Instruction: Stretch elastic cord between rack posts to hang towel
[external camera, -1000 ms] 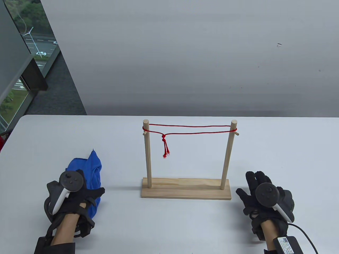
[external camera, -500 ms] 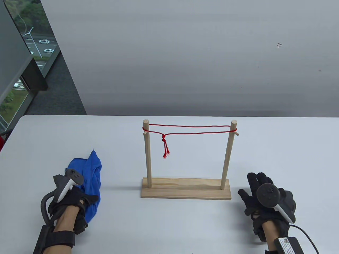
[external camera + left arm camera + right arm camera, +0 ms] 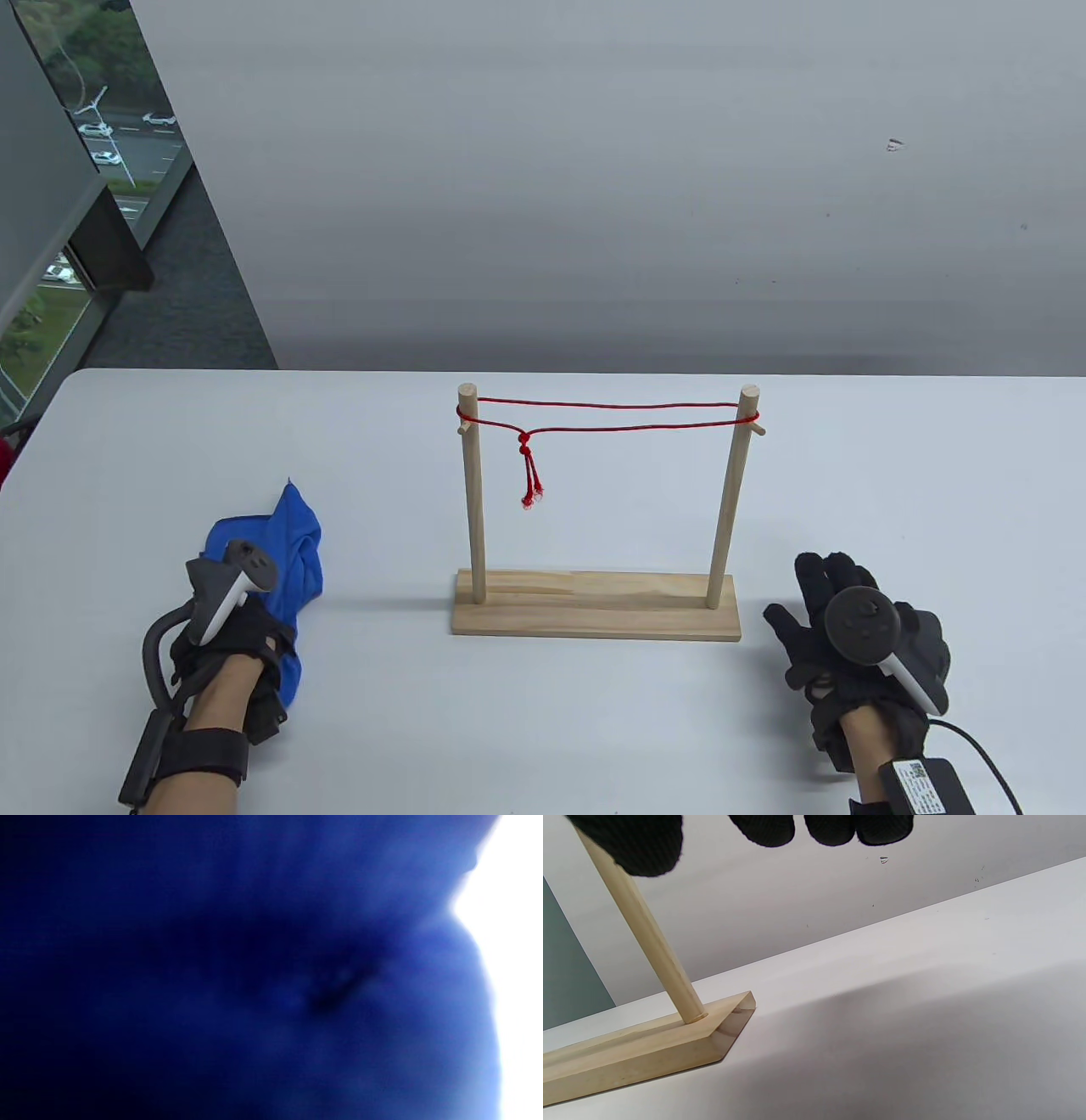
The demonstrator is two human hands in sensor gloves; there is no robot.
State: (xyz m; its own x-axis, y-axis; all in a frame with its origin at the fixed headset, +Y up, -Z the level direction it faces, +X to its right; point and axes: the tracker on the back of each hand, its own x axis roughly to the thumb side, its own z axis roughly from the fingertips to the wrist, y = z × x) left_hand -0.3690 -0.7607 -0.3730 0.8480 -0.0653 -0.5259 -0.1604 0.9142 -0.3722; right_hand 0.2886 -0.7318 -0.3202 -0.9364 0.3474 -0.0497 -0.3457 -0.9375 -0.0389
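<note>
White worktop (image 3: 594,713), red cord (image 3: 607,416) strung between rack (image 3: 594,607) posts, left hand (image 3: 233,632) gripping blue towel (image 3: 293,548), right hand (image 3: 848,632) spread flat, holding nothing.

Rack base (image 3: 594,604): pale unfinished-looking wood, visible grain, matt, with a smooth planed face and a cleanly cut end in the right wrist view.
Rack posts (image 3: 472,501): round wooden dowels, same light tone, smooth and matt.
Elastic cord (image 3: 611,416): red braided fibre, slightly fuzzy, frayed at the hanging ends below the knot.
Towel (image 3: 293,552): bright blue cloth, soft and matt, rumpled into folds; the left wrist view is only a blue blur.
Gloves (image 3: 836,645): black knitted fabric, matt, ribbed weave showing on the fingertips (image 3: 763,830).
Trackers (image 3: 861,628): dark matt plastic heads, glossy white plastic handles.
Table (image 3: 891,509): white, smooth, faintly satin surface.
</note>
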